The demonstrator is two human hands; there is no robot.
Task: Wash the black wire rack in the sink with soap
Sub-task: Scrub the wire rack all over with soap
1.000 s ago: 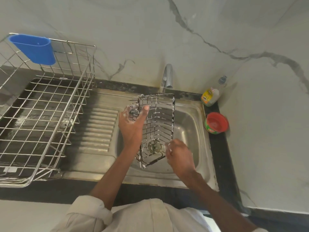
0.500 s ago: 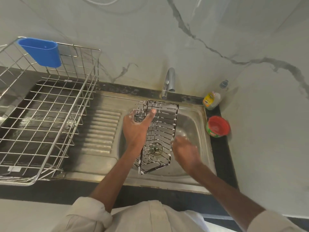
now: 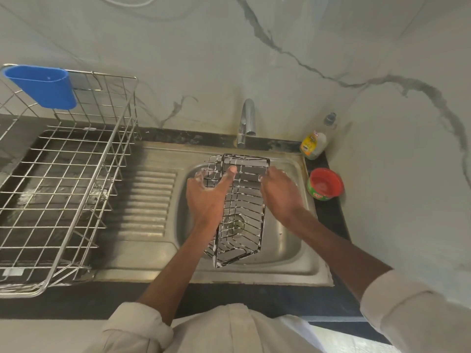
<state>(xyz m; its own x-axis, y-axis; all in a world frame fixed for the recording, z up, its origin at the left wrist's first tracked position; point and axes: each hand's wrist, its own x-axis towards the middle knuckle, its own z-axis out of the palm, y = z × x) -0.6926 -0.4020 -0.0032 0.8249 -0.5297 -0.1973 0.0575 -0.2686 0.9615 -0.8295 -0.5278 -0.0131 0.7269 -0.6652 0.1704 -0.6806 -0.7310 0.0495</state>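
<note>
— What fills the bench (image 3: 254, 299)?
— A large steel drying basket (image 3: 63, 189) on the left, a blue cup (image 3: 40, 85) hooked on its rim, and the steel sink (image 3: 293, 240) below the tap (image 3: 246, 123).
— And the rack?
— The black wire rack (image 3: 239, 212), streaked with suds, stands tilted over the sink bowl. The left hand (image 3: 209, 192) grips its upper left edge, thumb across the wires; the right hand (image 3: 280, 189) pinches the upper right corner.
— Soap?
— A bottle (image 3: 313, 143) and a red tub (image 3: 325, 184) at the right.
</note>
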